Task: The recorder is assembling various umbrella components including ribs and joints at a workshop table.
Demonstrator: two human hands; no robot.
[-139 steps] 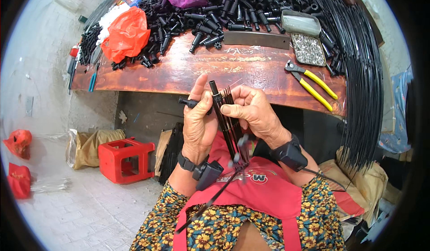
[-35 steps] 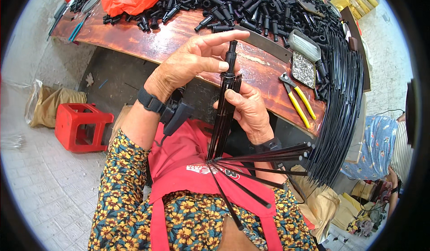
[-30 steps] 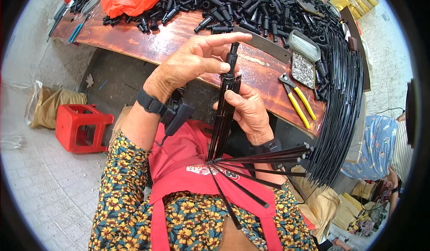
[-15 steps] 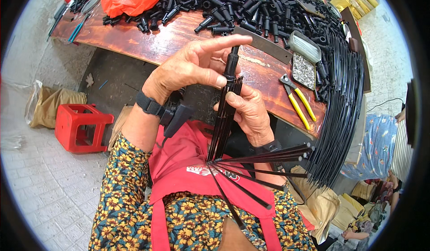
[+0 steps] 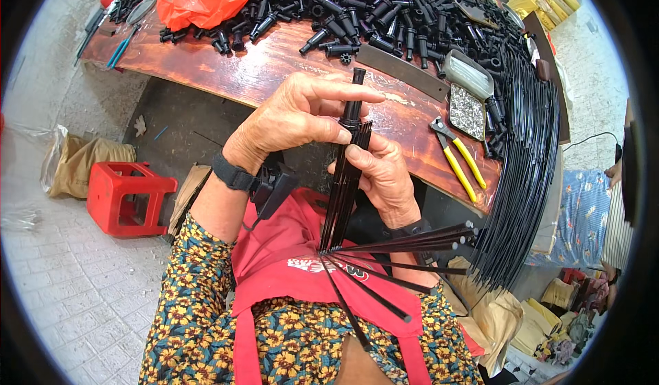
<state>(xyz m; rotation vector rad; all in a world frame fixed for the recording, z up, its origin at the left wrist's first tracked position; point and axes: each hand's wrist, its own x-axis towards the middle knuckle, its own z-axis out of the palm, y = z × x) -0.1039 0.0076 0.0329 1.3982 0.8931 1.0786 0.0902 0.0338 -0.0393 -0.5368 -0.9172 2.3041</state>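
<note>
A black tubular umbrella runner (image 5: pixel 352 110) stands upright in front of me. My left hand (image 5: pixel 292 114) closes on its lower part from the left, thumb pressed near its base and index finger stretched across it. Beneath, a bundle of thin black umbrella ribs (image 5: pixel 338 206) hangs down, pinched by my right hand (image 5: pixel 384 179) between thumb and fingers near its top. From the bundle's lower end, several ribs fan out to the right and toward me over my red apron (image 5: pixel 274 247). My left fingertips behind the runner are partly hidden.
The wooden table (image 5: pixel 206 69) bears a heap of black runners (image 5: pixel 391 14), a red plastic bag (image 5: pixel 204 0), yellow-handled cutters (image 5: pixel 460 158), a metal bar (image 5: pixel 401 71) and a tray of small metal bits (image 5: pixel 467 110). Long black ribs (image 5: pixel 522 179) hang off its right side. A red stool (image 5: pixel 127 196) stands left.
My left index finger has come down along the runner, so the runner's top now shows above it. My right hand stays on the ribs. The whole view has shifted slightly.
</note>
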